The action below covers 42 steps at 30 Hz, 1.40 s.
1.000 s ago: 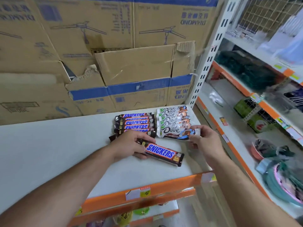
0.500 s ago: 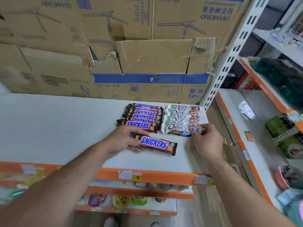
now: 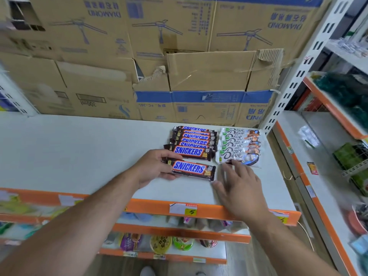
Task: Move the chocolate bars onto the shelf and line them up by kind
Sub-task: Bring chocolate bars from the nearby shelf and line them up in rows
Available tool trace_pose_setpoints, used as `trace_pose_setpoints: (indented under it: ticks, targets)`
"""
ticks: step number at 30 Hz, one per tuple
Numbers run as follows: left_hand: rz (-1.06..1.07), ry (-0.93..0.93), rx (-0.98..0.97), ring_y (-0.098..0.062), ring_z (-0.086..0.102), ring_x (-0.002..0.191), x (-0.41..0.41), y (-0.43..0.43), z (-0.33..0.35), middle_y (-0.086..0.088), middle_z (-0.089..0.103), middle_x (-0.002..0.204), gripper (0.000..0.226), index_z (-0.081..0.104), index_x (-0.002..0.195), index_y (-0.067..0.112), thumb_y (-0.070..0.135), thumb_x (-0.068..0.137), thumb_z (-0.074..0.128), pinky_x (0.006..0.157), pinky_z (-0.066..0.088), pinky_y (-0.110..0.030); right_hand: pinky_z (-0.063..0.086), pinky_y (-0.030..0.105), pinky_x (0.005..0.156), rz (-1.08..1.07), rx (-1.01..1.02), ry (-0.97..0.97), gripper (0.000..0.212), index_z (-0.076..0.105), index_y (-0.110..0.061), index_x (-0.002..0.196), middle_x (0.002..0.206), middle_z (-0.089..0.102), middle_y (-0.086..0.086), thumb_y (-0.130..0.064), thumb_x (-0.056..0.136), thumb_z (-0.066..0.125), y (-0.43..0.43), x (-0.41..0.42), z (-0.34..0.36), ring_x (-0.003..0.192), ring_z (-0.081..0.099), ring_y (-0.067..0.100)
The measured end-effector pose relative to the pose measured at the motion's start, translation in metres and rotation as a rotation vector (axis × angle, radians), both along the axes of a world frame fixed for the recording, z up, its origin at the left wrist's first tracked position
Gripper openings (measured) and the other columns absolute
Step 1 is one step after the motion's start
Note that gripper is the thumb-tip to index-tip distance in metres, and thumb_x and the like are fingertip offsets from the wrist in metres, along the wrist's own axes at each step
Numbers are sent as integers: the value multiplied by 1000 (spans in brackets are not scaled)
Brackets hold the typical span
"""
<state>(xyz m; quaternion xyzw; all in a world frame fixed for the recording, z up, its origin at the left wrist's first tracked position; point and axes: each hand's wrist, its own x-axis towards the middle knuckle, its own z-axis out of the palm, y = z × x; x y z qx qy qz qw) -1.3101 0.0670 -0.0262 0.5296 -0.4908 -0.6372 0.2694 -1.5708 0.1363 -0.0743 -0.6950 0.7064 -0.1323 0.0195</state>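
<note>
**Nearly stocked: one Snickers left to line up**

We are working at the white shelf (image 3: 79, 152), and most of the job is looking done. The Snickers row (image 3: 194, 139) is lying overlapped front to back toward the rear right. The Dove row (image 3: 240, 145) is sitting just beside it on the right, so the kinds are staying apart. One loose Snickers bar (image 3: 189, 169) is lying flat just in front of its row, not yet tucked against it.

Our left hand (image 3: 153, 166) is pinching that bar's left end, fingers on the far edge and thumb on the near edge. Our right hand (image 3: 242, 188) is holding nothing. Its fingers are stretched and spread, with the tips reaching the front of the Dove row and the thumb near the loose bar's right end. Blur is hiding whether they are touching.

We are judging little to be left: sliding this bar back flush and squaring the edges. No other loose bars are showing in view. Cardboard boxes (image 3: 199, 76) are standing behind the shelf
</note>
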Motion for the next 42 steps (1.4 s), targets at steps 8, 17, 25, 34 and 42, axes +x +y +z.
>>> trace_pose_setpoints:
  ticks: [8,17,25,34,42]
  targets:
    - [-55,-19,-11,-34,73,91,9,-8,-3,-23,67,114,36,65,114,11,-14,90,55,81,61,-39,37,44,106,-9,15,19,53,55,-32,129,150,42,-1,-62,87,42,2,0,4,134,38,27]
    - [-10,-162,-158,-22,74,87,7,-15,-4,-12,68,110,36,67,106,21,-7,84,67,75,61,-38,39,43,107,-24,22,42,52,58,-33,126,151,44,-1,-62,87,40,2,1,5,135,40,26]
    - [-45,-577,-668,-14,58,99,0,-14,-22,2,53,112,29,65,119,23,15,90,66,79,50,-22,40,42,107,-30,19,25,51,59,-33,124,149,47,-1,-62,86,41,1,0,0,134,42,26]
    - [-24,-842,-846,-17,42,121,-9,-18,-38,-1,44,132,36,62,127,22,33,93,62,90,53,-34,38,42,108,-35,22,33,51,60,-32,127,149,47,-1,-61,87,45,3,0,2,135,40,24]
    - [-29,-855,-814,-17,45,121,-16,-24,-38,0,46,131,38,59,131,22,33,95,60,89,55,-36,39,42,107,-25,16,23,51,60,-31,127,149,48,-1,-59,87,45,2,0,3,134,42,25]
